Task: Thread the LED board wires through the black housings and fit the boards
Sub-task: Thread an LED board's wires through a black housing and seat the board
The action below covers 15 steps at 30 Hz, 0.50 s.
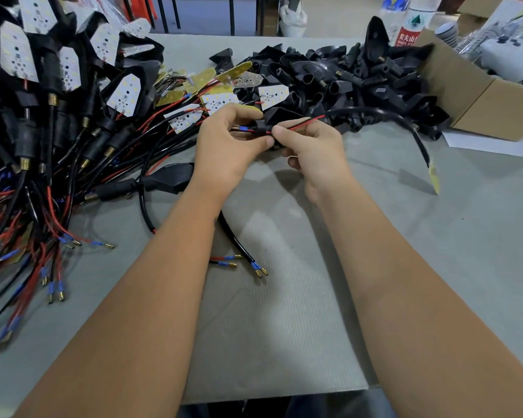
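Pinching the red-black wire, the right hand meets the left hand, which grips a black housing above the table. Loose boards lie just behind; finished units heap up at left.

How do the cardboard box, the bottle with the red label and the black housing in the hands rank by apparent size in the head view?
1. cardboard box
2. bottle, cut off by the frame edge
3. black housing, partly hidden by the hands
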### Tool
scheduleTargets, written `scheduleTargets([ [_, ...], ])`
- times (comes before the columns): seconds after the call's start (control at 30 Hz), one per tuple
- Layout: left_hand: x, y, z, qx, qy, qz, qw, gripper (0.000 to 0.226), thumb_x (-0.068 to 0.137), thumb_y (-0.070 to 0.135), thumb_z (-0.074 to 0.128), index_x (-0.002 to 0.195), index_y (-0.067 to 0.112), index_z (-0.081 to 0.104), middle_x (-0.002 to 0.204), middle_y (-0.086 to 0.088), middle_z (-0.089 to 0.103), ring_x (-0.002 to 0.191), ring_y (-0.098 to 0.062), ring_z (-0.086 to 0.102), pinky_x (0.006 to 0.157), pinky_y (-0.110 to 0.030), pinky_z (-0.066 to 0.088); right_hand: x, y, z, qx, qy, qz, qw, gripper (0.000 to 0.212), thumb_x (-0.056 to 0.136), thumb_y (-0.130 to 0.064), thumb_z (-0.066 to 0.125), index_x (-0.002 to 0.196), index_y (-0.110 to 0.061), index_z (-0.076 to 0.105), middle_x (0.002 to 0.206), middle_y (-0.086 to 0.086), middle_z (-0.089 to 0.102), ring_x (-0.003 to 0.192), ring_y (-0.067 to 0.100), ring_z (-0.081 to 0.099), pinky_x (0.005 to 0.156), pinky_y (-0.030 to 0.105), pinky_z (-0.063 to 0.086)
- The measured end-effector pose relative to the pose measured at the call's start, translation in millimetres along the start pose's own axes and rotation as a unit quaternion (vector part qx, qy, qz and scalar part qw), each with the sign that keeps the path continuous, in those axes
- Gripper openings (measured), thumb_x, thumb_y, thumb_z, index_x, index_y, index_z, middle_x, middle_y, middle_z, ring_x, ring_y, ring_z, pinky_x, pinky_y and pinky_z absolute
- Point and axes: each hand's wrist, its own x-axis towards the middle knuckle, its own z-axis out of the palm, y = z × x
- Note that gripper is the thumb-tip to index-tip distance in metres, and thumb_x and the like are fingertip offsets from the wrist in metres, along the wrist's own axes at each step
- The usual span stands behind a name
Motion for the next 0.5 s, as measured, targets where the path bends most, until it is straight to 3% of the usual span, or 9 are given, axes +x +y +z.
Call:
scheduleTargets([
  [0.07,-0.1,1.3,1.5,-0.021,0.002,-0.008,1.000,0.050,0.073,-0.006,0.079,0.114,0.013,0.057,0.100,0.001,0.066,0.086,-0.002,0.066,0.083,-0.021,0.054,-1.1,-0.8,0.4,-0.015,-0.004,-0.011,1.000,0.014,0.085,-0.008,0.070,0.075,-0.018,0.068,0.061,-0.004,0.062,0.049,0.002,0.048,0.047,0.013,0.036],
  [0.17,-0.2,4.9,4.3,-0.184,0.004,-0.092,0.979,0.068,0.078,-0.016,0.068,0.136,0.006,0.040,0.097,-0.010,0.068,0.088,-0.018,0.067,0.087,-0.033,0.057,-2.3,-2.8,0.7,-0.002,-0.008,-0.007,1.000,0.014,0.084,-0.010,0.071,0.074,-0.019,0.069,0.063,-0.002,0.062,0.054,0.008,0.051,0.050,0.017,0.035],
  [0.23,0.1,8.1,5.0,-0.249,-0.008,-0.138,0.959,0.047,0.084,-0.013,0.063,0.127,-0.001,0.049,0.093,-0.012,0.069,0.085,-0.020,0.067,0.087,-0.034,0.057,-3.0,-3.4,0.8,0.009,-0.022,-0.002,1.000,0.013,0.085,-0.011,0.070,0.075,-0.019,0.069,0.065,-0.002,0.063,0.056,0.010,0.052,0.054,0.020,0.036],
  [0.3,-0.1,9.5,5.5,-0.258,-0.031,-0.158,0.953,0.011,0.092,-0.003,0.058,0.100,0.003,0.062,0.083,-0.006,0.068,0.080,-0.015,0.066,0.085,-0.031,0.056,-3.3,-3.0,1.1,-0.001,-0.033,-0.006,0.999,0.011,0.086,-0.012,0.069,0.077,-0.018,0.069,0.067,-0.001,0.062,0.060,0.011,0.053,0.057,0.022,0.037],
  [0.33,-0.8,9.9,6.5,-0.265,-0.041,-0.173,0.948,0.009,0.096,0.005,0.055,0.095,0.006,0.064,0.083,-0.006,0.067,0.083,-0.016,0.066,0.089,-0.034,0.056,-3.6,-2.7,1.2,-0.012,-0.035,-0.009,0.999,0.010,0.087,-0.013,0.069,0.078,-0.018,0.069,0.069,0.000,0.062,0.063,0.012,0.053,0.058,0.023,0.037],
  [0.4,-1.7,9.8,9.2,-0.278,-0.064,-0.191,0.939,0.022,0.103,0.018,0.046,0.109,0.011,0.065,0.094,-0.008,0.068,0.092,-0.020,0.065,0.093,-0.041,0.055,-4.1,-2.3,1.5,-0.025,-0.039,-0.013,0.999,0.011,0.087,-0.014,0.068,0.078,-0.019,0.068,0.071,0.000,0.062,0.068,0.014,0.053,0.060,0.024,0.037],
  [0.5,-2.3,9.5,11.2,-0.271,-0.061,-0.171,0.945,0.032,0.107,0.026,0.033,0.121,0.018,0.062,0.114,-0.012,0.065,0.093,-0.021,0.066,0.089,-0.040,0.057,-3.1,-2.7,2.6,-0.011,-0.044,-0.006,0.999,0.012,0.088,-0.014,0.067,0.078,-0.021,0.068,0.070,-0.002,0.061,0.065,0.013,0.052,0.059,0.024,0.036],
])
